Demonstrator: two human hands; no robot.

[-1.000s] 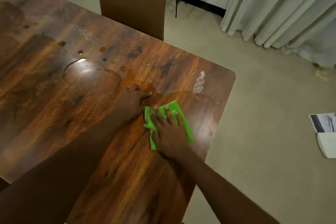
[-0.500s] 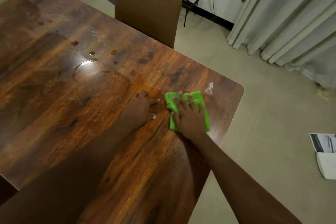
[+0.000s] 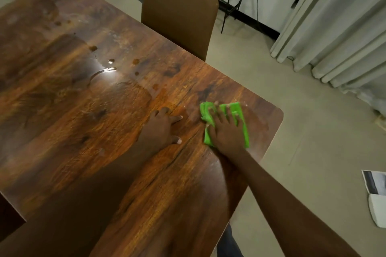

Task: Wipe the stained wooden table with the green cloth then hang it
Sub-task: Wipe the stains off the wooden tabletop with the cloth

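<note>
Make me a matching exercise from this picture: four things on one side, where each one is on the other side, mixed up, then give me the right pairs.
Things:
1. cloth
2. left hand
3. chair
4. paper

Places:
A. on the floor, right of the table
B. flat on bare wood
C. under the right hand
D. at the table's far edge

Pairs: 1-C, 2-B, 3-D, 4-A
</note>
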